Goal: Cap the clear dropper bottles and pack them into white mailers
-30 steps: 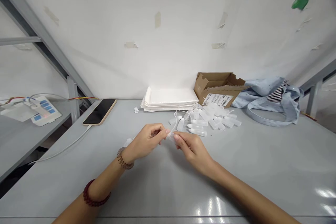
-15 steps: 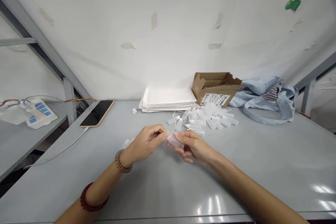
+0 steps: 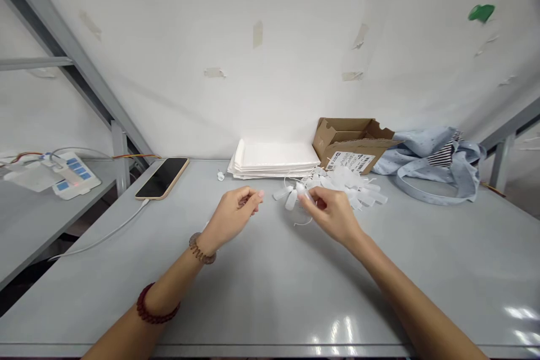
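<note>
My right hand [image 3: 331,211] pinches a small translucent plastic bottle [image 3: 304,193] between thumb and fingers, its tip pointing up and left, at the near left edge of a pile of similar bottles [image 3: 346,183]. Two more bottles lie just left of it; one is a bottle [image 3: 291,200] on its side. My left hand [image 3: 234,211] hovers over the table, apart from the right, thumb pressed to curled fingers; whatever is between them is hidden. A thin white strand [image 3: 302,224] lies below the bottle in my right hand.
White padded envelopes [image 3: 274,160] are stacked against the wall beside an open cardboard box [image 3: 352,143]. Light blue cloth [image 3: 439,169] lies at right. A phone [image 3: 163,179] with a charging cable is at left. A small white piece [image 3: 220,175] stands near the envelopes.
My hands have come apart. The right has moved up and right with the bottle toward the pile; the left has drawn back slightly left and up. The view has shifted a little.
</note>
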### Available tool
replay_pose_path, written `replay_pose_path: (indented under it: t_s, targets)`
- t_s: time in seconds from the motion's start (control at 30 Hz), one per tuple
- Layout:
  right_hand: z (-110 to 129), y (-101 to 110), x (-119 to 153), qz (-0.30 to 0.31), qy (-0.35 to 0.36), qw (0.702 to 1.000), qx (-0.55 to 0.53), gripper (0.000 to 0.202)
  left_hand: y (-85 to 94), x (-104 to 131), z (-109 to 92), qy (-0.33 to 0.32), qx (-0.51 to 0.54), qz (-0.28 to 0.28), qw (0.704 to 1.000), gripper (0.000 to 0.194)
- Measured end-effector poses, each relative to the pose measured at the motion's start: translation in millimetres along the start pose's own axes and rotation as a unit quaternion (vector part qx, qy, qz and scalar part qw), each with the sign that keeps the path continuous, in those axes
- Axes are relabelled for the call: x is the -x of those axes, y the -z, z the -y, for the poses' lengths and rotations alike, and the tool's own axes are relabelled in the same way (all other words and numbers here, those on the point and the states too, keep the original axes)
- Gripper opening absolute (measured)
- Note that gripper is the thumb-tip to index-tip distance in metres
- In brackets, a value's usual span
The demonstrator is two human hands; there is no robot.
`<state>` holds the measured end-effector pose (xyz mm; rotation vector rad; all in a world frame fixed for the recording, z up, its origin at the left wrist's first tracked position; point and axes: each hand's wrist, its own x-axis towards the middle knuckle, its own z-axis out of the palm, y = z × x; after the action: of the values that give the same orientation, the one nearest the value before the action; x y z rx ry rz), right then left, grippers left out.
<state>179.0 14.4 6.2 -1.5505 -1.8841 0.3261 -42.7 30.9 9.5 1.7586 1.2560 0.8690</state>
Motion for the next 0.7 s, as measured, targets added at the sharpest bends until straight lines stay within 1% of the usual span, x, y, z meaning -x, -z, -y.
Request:
replay_pose_path:
  t_s: [0.07, 0.17, 0.27, 0.33, 0.4, 0.5, 0.53, 0.6, 0.7]
  targets:
    - [-11, 7, -7, -0.031, -0.031, 0.998, 0.041, 0.038, 3.8, -2, 3, 0.008, -0.002, -0.018, 1.0, 0.032]
    - [-27, 14, -16, -0.058, -0.062, 0.992, 0.089, 0.04, 7.3, -4, 6, 0.013, -0.02, -0.04, 0.999, 0.032]
    - [-39, 15, -23, -0.072, -0.074, 0.985, 0.137, 0.04, 10.3, -8, 9, 0.008, -0.077, -0.069, 0.995, 0.034]
    - [-45, 14, -26, -0.078, -0.075, 0.981, 0.161, 0.035, 15.1, -12, 13, 0.008, -0.116, -0.098, 0.988, 0.035]
    - [-49, 13, -26, -0.087, -0.073, 0.978, 0.177, 0.03, 24.1, -18, 20, 0.015, -0.15, -0.133, 0.98, 0.033]
    - [-49, 15, -25, -0.107, -0.069, 0.973, 0.194, 0.03, 43.6, -27, 35, 0.027, -0.22, -0.191, 0.956, 0.028]
    - [-48, 15, -24, -0.114, -0.065, 0.972, 0.197, 0.031, 50.2, -30, 41, 0.029, -0.244, -0.198, 0.949, 0.027]
    - [-43, 16, -21, -0.13, -0.046, 0.971, 0.197, 0.031, 60.9, -34, 52, 0.025, -0.286, -0.195, 0.938, 0.029]
    - [-34, 12, -17, -0.146, 0.006, 0.974, 0.172, 0.028, 67.2, -39, 67, 0.004, -0.327, -0.155, 0.932, 0.037]
